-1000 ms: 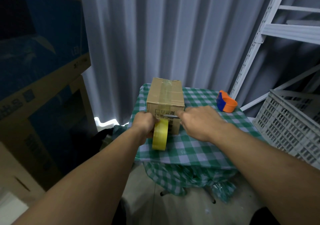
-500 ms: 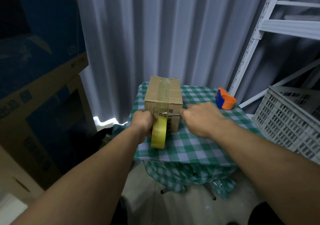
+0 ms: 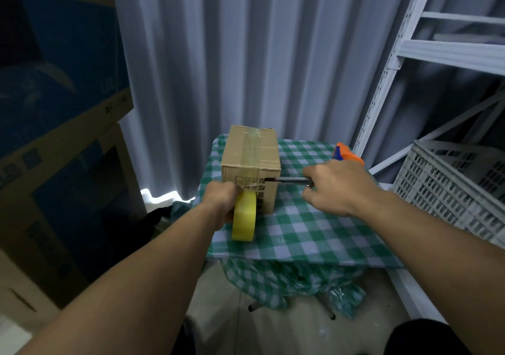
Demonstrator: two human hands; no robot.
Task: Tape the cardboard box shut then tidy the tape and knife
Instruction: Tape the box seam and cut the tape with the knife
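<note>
A small cardboard box [image 3: 254, 160] stands on the green checked table [image 3: 306, 234], with a clear tape strip running along its top and down its near face. My left hand [image 3: 222, 195] grips a yellow tape roll [image 3: 244, 216], held upright against the box's near face. My right hand [image 3: 334, 186] holds a metal utility knife [image 3: 291, 180] level, with its tip at the right part of the box's near face, just right of the tape strip.
An orange and blue tape dispenser [image 3: 347, 155] sits at the table's far right, partly behind my right hand. A white plastic crate [image 3: 453, 188] and a white metal rack [image 3: 393, 62] stand to the right. Large cartons [image 3: 60, 136] are stacked on the left.
My right hand has drawn the knife to the right across the box's near face. My left hand and the roll stay at the box.
</note>
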